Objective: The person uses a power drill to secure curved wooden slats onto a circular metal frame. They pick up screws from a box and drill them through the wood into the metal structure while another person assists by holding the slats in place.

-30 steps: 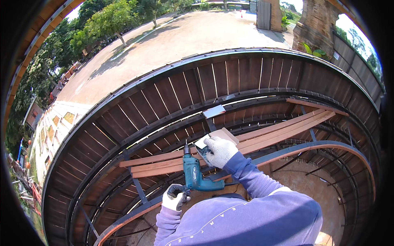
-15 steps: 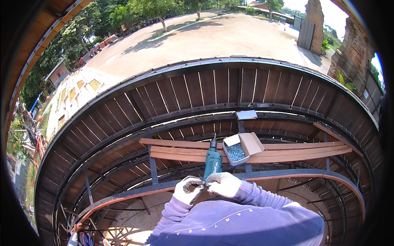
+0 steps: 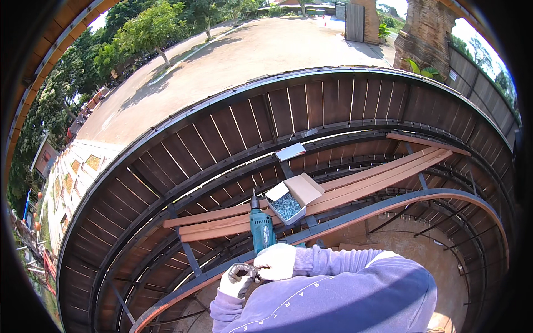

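My left hand point(image 3: 237, 279), in a white glove with a dark grey palm, is curled just below the curved steel beam point(image 3: 388, 204). My right hand point(image 3: 276, 262), in a white glove, touches its fingers. Whether either holds anything small is hidden. A teal power drill point(image 3: 261, 228) stands upright right above my right hand, bit pointing up, its handle hidden behind the hand. An open cardboard box of screws point(image 3: 288, 203) rests on long reddish wooden planks point(image 3: 222, 223) just right of the drill.
I am high on a curved roof frame with dark wooden slats point(image 3: 233, 127) and steel ribs with open gaps between them. A small metal plate point(image 3: 290, 151) lies on a rib. Below are a paved yard point(image 3: 250, 55), trees point(image 3: 144, 28) and a brick pillar point(image 3: 425, 28).
My right hand left the screw box and came down to meet my left hand. My left hand no longer grips the drill handle. My view swung left, then right.
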`<action>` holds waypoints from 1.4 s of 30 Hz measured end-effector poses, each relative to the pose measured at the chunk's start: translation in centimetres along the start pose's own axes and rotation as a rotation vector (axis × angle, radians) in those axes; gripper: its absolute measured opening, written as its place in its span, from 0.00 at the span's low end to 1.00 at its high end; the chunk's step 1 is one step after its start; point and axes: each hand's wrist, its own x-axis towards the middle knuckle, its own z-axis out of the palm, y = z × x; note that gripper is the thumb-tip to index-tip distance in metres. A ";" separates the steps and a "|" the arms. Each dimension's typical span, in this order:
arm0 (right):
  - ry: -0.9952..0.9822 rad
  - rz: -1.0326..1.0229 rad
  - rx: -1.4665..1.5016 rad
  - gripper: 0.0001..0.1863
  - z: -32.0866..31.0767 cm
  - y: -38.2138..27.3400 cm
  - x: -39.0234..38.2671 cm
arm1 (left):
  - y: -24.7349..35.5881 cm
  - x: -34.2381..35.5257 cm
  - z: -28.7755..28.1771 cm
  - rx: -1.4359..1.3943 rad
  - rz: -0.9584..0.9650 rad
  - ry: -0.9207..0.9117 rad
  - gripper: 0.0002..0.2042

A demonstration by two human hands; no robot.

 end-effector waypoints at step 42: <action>0.622 0.528 -0.430 0.54 14.6 -0.8 4.4 | -14.0 -32.0 -13.1 -0.815 0.149 0.734 0.07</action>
